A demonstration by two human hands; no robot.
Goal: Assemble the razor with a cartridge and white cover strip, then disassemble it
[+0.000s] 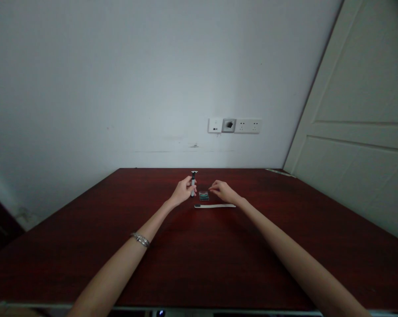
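Observation:
My left hand (183,191) is closed around the grey handle of a safety razor (193,182), which stands upright with its head at the top. Just right of it, a small clear plastic case (203,196) with dark greenish contents lies on the table. My right hand (222,190) hovers at the case's right side, fingertips drawn together in a pinch; whether anything tiny sits between them is too small to tell. Closer to me lies a long, thin white strip or handle (217,205) with a dark left end, running crosswise.
The dark red wooden table (185,255) reaches back to a pale wall (135,88). Sockets and switch plates (241,126) are mounted on that wall. A white panelled door (360,132) leans into view on the right. A thin pale strip (280,172) lies at the far right table corner.

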